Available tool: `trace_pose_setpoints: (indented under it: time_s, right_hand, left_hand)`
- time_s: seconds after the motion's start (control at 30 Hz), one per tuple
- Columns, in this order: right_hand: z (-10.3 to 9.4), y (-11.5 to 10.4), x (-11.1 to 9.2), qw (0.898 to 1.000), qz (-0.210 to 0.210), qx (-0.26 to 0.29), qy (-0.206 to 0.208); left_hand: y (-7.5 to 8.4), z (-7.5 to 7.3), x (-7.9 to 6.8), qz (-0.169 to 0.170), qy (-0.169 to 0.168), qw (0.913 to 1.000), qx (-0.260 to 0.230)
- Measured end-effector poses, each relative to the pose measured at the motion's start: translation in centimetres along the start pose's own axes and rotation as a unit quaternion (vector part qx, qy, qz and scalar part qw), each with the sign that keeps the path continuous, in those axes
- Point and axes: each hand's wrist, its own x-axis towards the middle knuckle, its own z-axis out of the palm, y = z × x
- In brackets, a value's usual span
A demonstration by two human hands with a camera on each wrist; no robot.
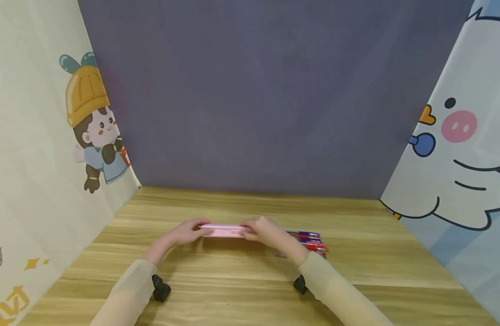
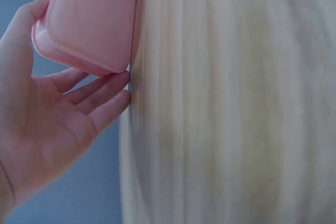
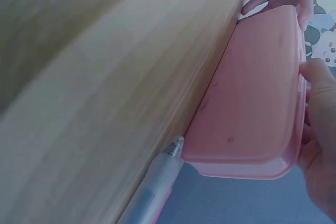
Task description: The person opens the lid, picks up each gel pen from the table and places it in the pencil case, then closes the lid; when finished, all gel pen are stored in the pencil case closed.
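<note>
A pink plastic pencil box [image 1: 223, 232], long with rounded corners, is at the middle of the table between the two hands. My left hand [image 1: 187, 232] holds its left end; in the left wrist view the thumb lies at one edge of the pencil box [image 2: 94, 19] and the fingertips touch the opposite edge by the table. At the other end, my right hand [image 1: 267, 232] grips the box, with thumb and fingers along its edge in the right wrist view. The smooth pink face of the box [image 3: 244, 87] shows there; its contents are hidden.
Several red and blue pens [image 1: 314, 246] lie on the wooden table [image 1: 233, 280] just right of the box, partly behind my right forearm. One clear-barrelled pen [image 3: 152, 184] points at the box's corner. A dark backdrop [image 1: 254, 99] stands behind, with printed panels on both sides.
</note>
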Motion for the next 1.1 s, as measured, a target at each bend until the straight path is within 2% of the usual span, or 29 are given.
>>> trace_pose_setpoints:
  time_s: [0.17, 0.37, 0.53, 0.63, 0.73, 0.87, 1.0, 1.1]
  right_hand:
    - [0.4, -0.1, 0.0, 0.996, -0.056, -0.068, 0.031]
    - [0.4, -0.5, 0.2, 0.991, -0.070, -0.106, 0.044]
    - [0.5, -0.5, 0.4, 0.985, -0.087, -0.132, 0.061]
    - [0.5, -0.5, 0.2, 0.989, -0.075, -0.115, 0.050]
    - [0.4, -0.3, -0.1, 0.996, -0.055, -0.062, 0.036]
    - [0.0, 0.3, -0.5, 0.999, -0.037, 0.003, 0.032]
    - [-0.5, 1.2, -1.2, 0.999, -0.029, 0.030, 0.028]
    - [-1.3, 1.9, -1.7, 0.999, -0.013, 0.034, 0.029]
  left_hand:
    - [-0.3, 0.1, 0.2, -0.007, 0.001, 0.9999, -0.007]
    - [0.3, -0.2, 0.0, -0.004, -0.005, 0.9996, -0.026]
    - [0.5, -0.1, 0.1, 0.006, -0.007, 0.9998, -0.019]
    - [0.4, 0.0, 0.1, 0.002, -0.010, 0.9998, -0.019]
    - [0.3, 0.0, 0.0, 0.002, -0.015, 0.9994, -0.031]
    - [0.2, 0.0, -0.1, -0.006, -0.020, 0.9987, -0.046]
    - [-0.1, 0.1, -0.2, -0.014, -0.031, 0.9985, -0.044]
    - [-0.2, 0.0, -0.1, -0.006, -0.049, 0.9972, -0.057]
